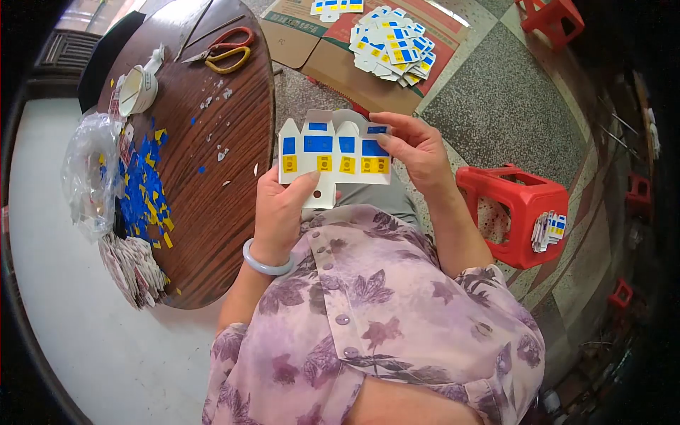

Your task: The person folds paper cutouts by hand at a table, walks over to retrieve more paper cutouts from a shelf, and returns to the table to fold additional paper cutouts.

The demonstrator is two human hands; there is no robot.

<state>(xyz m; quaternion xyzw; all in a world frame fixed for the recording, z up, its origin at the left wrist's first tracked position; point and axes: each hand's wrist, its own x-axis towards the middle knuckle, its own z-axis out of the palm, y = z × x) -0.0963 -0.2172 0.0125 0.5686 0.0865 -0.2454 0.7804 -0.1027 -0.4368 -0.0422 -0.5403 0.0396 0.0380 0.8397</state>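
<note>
An unfolded white carton blank [333, 150] with blue and yellow patches lies spread out in front of my torso. My left hand [283, 205] pinches its lower left part, with the thumb on top near a yellow patch. At its upper right corner, my right hand [414, 145] grips a flap between thumb and fingers, beside a blue patch. A tab with a dark round hole [317, 194] hangs from the blank's lower edge. The fingers behind the blank are mostly hidden.
On the wooden table [227, 142] are scissors [228, 51], blue and yellow scraps [145, 191], a paper cup [138, 91], a plastic bag [91, 170] and stacked pieces [131, 269]. More blanks [393, 46] lie on flattened cardboard [294, 35]. A red stool [520, 191] holds small cartons [549, 231].
</note>
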